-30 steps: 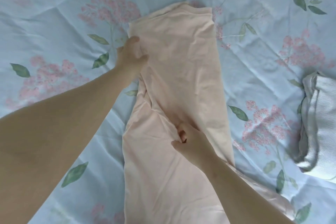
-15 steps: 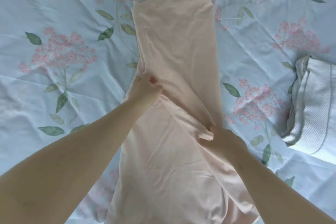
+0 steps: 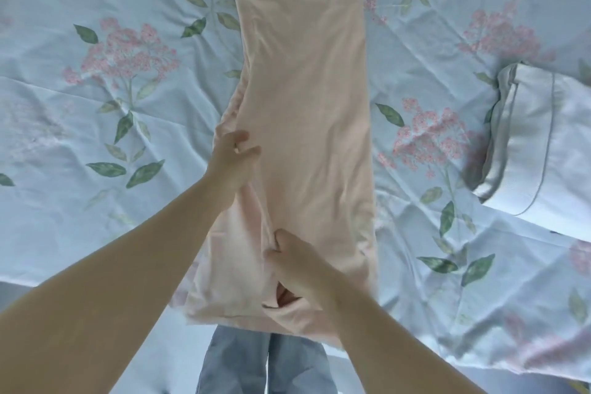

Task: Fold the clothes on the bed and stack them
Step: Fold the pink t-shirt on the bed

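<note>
Head view only. Working on a pink garment (image 3: 303,105), already narrowed into a long strip stretching forward, away from both hands, across a flowered bed sheet (image 3: 96,112). Gripping it with the right hand (image 3: 297,265): fingers curled into a bunched ridge of cloth at the near end. Touching the strip's left edge with the left hand (image 3: 232,157), ahead and to the left of the right one; hard to tell whether pinching the fold there or merely resting on it.

Judged as tidying the lengthwise fold before folding end to end. To do it well: draw the loose flap near the left hand in line with the straighter edge on the far side of the right hand, flatten the ridge by sweeping outward, then carry the near end forward to the far end, matching corners. Avoid dragging: thin cloth, probably quick to creep and wrinkle.

No basket, box or drawer in sight. Closest to a holder: the bed, bearing the strip and, well off to the right of the right hand, a folded white pile (image 3: 537,144), apart from the pink garment and likely the stack to add to. Nearer than both hands, past the bed's edge, blue trousers (image 3: 265,365) on the person's legs
</note>
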Tool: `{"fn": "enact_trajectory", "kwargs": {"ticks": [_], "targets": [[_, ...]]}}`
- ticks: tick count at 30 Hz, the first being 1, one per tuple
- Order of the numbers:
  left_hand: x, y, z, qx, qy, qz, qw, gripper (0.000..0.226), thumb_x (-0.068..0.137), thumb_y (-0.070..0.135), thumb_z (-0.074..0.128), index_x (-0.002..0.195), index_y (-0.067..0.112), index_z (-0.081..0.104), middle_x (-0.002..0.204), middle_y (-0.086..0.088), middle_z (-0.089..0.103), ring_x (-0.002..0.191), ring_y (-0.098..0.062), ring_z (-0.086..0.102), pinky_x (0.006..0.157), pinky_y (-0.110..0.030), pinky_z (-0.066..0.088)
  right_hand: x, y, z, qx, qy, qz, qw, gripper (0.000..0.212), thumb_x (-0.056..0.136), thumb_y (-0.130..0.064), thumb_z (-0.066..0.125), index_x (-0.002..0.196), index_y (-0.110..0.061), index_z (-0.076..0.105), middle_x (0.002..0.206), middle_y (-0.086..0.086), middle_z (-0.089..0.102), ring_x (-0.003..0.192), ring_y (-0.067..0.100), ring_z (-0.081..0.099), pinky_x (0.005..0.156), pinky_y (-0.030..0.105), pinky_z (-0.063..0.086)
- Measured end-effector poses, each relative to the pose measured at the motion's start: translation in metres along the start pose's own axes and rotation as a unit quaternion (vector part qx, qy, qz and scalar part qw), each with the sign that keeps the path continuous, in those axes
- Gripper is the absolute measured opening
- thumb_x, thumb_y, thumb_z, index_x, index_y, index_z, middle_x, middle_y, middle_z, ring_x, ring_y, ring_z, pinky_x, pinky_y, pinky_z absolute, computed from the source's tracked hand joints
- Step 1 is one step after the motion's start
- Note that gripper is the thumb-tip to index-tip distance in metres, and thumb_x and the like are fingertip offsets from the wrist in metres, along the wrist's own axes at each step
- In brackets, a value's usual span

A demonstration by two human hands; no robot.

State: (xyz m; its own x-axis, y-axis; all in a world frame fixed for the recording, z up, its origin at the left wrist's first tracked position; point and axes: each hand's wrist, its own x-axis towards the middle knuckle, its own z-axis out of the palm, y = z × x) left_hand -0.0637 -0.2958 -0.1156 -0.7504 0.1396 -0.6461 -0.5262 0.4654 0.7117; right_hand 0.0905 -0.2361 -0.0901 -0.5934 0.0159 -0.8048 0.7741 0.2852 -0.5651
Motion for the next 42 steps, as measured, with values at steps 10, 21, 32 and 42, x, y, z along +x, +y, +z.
{"fn": "enact_trajectory", "kwargs": {"ticks": [10,21,32,42], "targets": [[-0.053,-0.080,-0.033,0.226,-0.151,-0.102,0.957,0.034,0.082,0.021,0.065,0.113,0.017,0.053,0.099,0.000,0.059,0.089,-0.019,0.059,0.069,-0.027,0.049,-0.002,0.034,0.057,-0.148,0.139,-0.037,0.979,0.041,0.091,-0.027,0.050,0.131,-0.026,0.044,0.131,-0.004,0.048,0.123,0.019,0.042,0.101,0.032,0.032],[-0.080,-0.107,-0.075,0.110,-0.033,-0.041,0.993,0.008,0.094,0.025,0.053,0.090,0.017,0.052,0.082,0.003,0.054,0.078,-0.019,0.055,0.064,-0.025,0.044,-0.054,0.124,0.051,-0.332,0.219,-0.057,0.916,0.035,0.058,-0.058,0.058,0.081,-0.032,0.055,0.082,-0.019,0.058,0.076,0.011,0.061,0.069,0.026,0.041],[-0.102,-0.123,-0.099,0.037,-0.125,-0.165,0.978,0.022,0.092,0.008,0.052,0.113,0.015,0.056,0.105,-0.007,0.065,0.088,-0.020,0.063,0.070,-0.030,0.052,-0.065,0.149,0.036,-0.186,0.214,0.044,0.958,0.013,0.083,0.000,0.049,0.089,-0.012,0.050,0.086,-0.001,0.048,0.082,0.025,0.052,0.062,0.027,0.034],[-0.109,-0.132,-0.078,0.104,-0.123,-0.158,0.974,0.020,0.094,0.020,0.057,0.113,0.015,0.056,0.109,-0.002,0.064,0.099,-0.022,0.059,0.079,-0.033,0.049,-0.079,0.151,0.052,-0.024,0.277,0.086,0.957,0.030,0.080,-0.020,0.070,0.103,-0.022,0.050,0.099,-0.011,0.045,0.094,0.018,0.053,0.069,0.032,0.043]]}}
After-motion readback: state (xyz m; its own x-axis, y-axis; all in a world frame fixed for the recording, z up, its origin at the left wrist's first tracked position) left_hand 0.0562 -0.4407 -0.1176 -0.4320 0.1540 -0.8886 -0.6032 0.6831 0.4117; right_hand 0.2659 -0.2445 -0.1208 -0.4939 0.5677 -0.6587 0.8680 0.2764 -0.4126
